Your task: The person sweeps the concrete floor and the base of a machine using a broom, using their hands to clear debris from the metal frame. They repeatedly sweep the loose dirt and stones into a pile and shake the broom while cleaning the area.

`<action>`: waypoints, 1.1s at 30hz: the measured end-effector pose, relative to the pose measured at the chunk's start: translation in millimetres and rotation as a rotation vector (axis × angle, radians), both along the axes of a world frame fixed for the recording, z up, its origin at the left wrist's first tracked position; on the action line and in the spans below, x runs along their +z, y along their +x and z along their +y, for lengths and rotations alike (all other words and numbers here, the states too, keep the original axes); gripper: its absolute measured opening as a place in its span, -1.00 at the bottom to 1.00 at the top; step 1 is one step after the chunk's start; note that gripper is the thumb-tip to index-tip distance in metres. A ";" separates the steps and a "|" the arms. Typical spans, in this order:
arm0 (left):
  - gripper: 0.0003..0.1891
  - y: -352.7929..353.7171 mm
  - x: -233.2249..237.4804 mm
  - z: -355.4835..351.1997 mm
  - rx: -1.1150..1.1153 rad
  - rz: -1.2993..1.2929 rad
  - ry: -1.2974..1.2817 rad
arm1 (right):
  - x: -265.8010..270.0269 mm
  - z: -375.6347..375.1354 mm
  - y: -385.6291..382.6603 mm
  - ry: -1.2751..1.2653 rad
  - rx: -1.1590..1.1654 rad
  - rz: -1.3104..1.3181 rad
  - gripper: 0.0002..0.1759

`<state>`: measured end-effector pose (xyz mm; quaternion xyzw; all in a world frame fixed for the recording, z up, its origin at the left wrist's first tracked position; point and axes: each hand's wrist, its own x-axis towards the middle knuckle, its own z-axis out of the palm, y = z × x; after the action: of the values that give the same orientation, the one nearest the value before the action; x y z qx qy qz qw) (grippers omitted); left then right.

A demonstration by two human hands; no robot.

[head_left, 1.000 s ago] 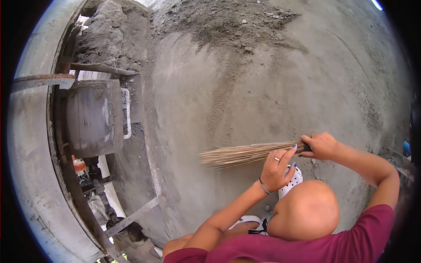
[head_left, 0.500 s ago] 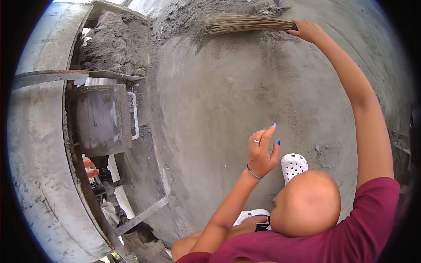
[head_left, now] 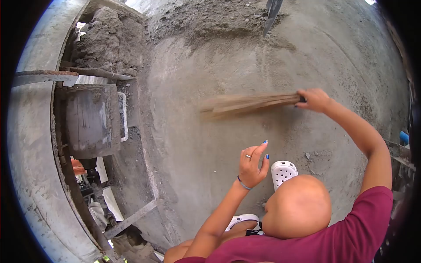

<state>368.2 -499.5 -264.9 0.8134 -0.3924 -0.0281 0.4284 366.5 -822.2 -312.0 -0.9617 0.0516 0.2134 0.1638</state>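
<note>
A grey, dusty floor [head_left: 188, 144], finely gritty, fills most of the view, flanked on the person's left by a long, smeared, pale panel [head_left: 30, 131]. The person's maroon shirt [head_left: 285, 247] spans the bottom. Coarse loose grit [head_left: 210, 22] lies ahead; left of it rises a lumpy grey mound [head_left: 107, 41], though whether a container holds it cannot be told. Below the mound sits a squarish, caked box [head_left: 90, 120] with a pale loop-shaped bar on its side; its inside is hidden. The broom [head_left: 254, 104], a bundle of thin tan sticks blurred at the tips, is over the floor ahead of a bare knee [head_left: 298, 208]. Its long axis runs nearly crosswise, the splayed end pointing left and slightly toward the person. The right hand [head_left: 315, 100] wraps around its dark grip. The left hand [head_left: 253, 168] holds nothing, forefinger and thumb apart, other fingers curled, beside a perforated white clog [head_left: 283, 172]. Smallest is a ring [head_left: 248, 156] on that hand.
</note>
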 end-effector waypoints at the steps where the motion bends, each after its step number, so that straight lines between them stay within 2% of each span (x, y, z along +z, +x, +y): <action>1: -0.53 0.6 -0.9 -1.3 -0.003 -0.004 -0.004 | -2.4 -20.2 9.0 -0.038 -0.055 -0.060 -0.54; 6: -0.57 5.1 4.6 -10.8 -0.019 -0.030 -0.025 | 26.1 -82.6 89.1 -0.176 -0.426 -0.157 -0.52; 9: -0.57 6.5 9.8 -14.0 -0.031 -0.039 -0.041 | 36.7 -63.3 87.7 -0.071 -0.472 -0.101 -0.49; 10: -0.58 9.1 10.9 -16.9 -0.023 -0.045 -0.054 | 26.3 -48.8 75.9 0.061 -0.516 -0.150 -0.47; 12: -0.58 11.7 9.2 -19.4 -0.002 -0.033 -0.076 | 31.7 2.9 44.5 0.440 -0.682 -0.022 -0.47; 13: -0.58 10.8 8.5 -17.1 0.006 -0.022 -0.079 | 23.5 29.2 24.8 0.705 -0.740 -0.028 -0.49; 14: -0.60 11.2 7.6 -15.5 0.021 -0.033 -0.097 | 25.7 58.0 9.2 0.822 -0.800 0.063 -0.50; 15: -0.61 11.0 6.4 -14.2 0.030 -0.040 -0.115 | 18.7 89.4 -7.1 0.839 -0.743 -0.035 -0.51; 17: -0.63 7.1 6.9 -11.8 -0.012 -0.108 -0.183 | 39.8 134.0 -20.9 0.615 -0.461 0.030 -0.50; 19: -0.66 3.8 11.9 -6.7 -0.110 -0.241 -0.278 | 29.6 161.7 -20.4 0.535 -0.136 0.039 -0.48; 21: -0.68 -3.7 23.2 -13.5 -0.166 -0.232 -0.387 | 4.1 183.6 -15.4 0.467 0.143 -0.026 -0.52; 24: -0.71 -7.8 40.1 -25.2 -0.157 -0.230 -0.504 | 16.3 205.1 20.0 0.362 0.466 -0.011 -0.50; 26: -0.71 -3.9 46.7 -28.0 -0.106 -0.244 -0.532 | 6.1 204.3 56.4 0.242 0.492 -0.145 -0.50; 28: -0.70 3.7 51.4 -23.7 -0.052 -0.251 -0.514 | -8.2 185.3 114.8 0.161 0.400 -0.163 -0.53; 32: -0.69 14.6 52.1 -1.2 0.050 -0.260 -0.452 | -14.9 132.0 226.0 0.051 -0.067 -0.422 -0.56; 33: -0.69 17.2 51.5 5.7 0.072 -0.275 -0.421 | -6.8 114.7 248.4 0.022 -0.226 -0.410 -0.54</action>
<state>385.4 -493.8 -213.4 0.7160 -0.4150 0.1803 0.5317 614.9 -707.6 -318.9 -0.9713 0.1220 -0.0056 0.2043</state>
